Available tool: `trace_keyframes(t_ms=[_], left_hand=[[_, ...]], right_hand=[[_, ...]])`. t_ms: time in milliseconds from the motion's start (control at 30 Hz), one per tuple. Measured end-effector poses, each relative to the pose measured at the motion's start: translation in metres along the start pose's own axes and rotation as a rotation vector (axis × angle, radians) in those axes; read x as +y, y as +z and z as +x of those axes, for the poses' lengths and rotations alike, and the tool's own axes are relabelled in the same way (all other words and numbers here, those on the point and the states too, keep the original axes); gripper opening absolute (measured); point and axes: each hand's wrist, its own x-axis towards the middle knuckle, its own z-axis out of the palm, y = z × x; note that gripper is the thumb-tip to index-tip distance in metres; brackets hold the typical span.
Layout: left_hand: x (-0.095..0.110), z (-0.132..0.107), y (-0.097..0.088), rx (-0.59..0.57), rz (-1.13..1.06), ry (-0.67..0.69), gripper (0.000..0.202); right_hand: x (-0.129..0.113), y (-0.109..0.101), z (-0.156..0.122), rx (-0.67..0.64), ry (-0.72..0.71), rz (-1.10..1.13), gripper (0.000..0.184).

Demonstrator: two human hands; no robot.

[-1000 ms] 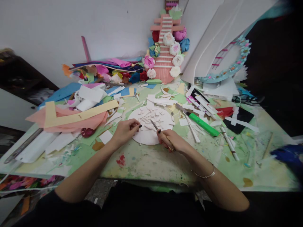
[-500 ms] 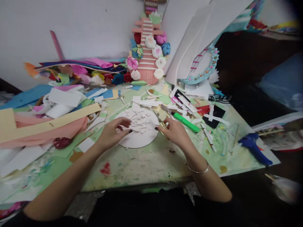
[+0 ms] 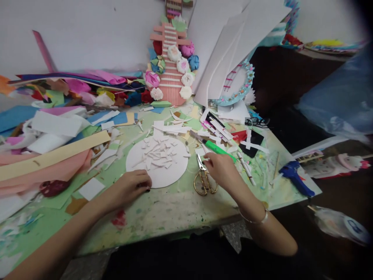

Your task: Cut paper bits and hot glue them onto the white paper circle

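Observation:
A white paper disc [image 3: 164,179] lies on the table with many small white paper scraps [image 3: 164,153] heaped on it. My left hand [image 3: 135,184] rests at the disc's lower left edge, fingers curled together and thumb low against the rim. Gold-handled scissors [image 3: 205,181] lie right of the disc, blades pointing away from me. Just over their right side hovers my right hand [image 3: 220,167], fingers bent but a little apart, with nothing visible in them. A green-handled cutter [image 3: 217,147] lies behind that hand, which partly covers it.
White strips and markers [image 3: 223,130] lie behind the cutter. A blue glue gun [image 3: 297,179] sits at the right table edge. Coloured paper [image 3: 58,151] piles up on the left. At the back stand a pink flower-covered guitar-shaped piece [image 3: 171,81] and a blue-rimmed round piece [image 3: 239,85].
My right hand has let go of the scissors, which now lie on the table. The left hand has moved from above the scraps down to the disc's near left edge. The view has swung right.

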Motion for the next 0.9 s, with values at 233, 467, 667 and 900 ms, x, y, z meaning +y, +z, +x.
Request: trace_keyframes(t_ms=[233, 467, 667, 900], left_hand=[[0.004, 0.005, -0.010, 0.072, -0.070, -0.040, 0.016], [-0.006, 0.018, -0.020, 0.222, -0.101, -0.092, 0.024], [-0.035, 0.049, -0.035, 0.428, 0.059, -0.155, 0.029], [-0.082, 0.072, -0.036, 0.500, 0.334, -0.279, 0.032]], right_hand=[[-0.014, 0.013, 0.077, -0.167, -0.324, 0.109, 0.037], [-0.022, 0.008, 0.093, -0.149, -0.284, 0.163, 0.017], [-0.051, 0.003, 0.085, -0.078, -0.436, 0.295, 0.027], [-0.026, 0.009, 0.148, 0.045, -0.334, 0.080, 0.038]])
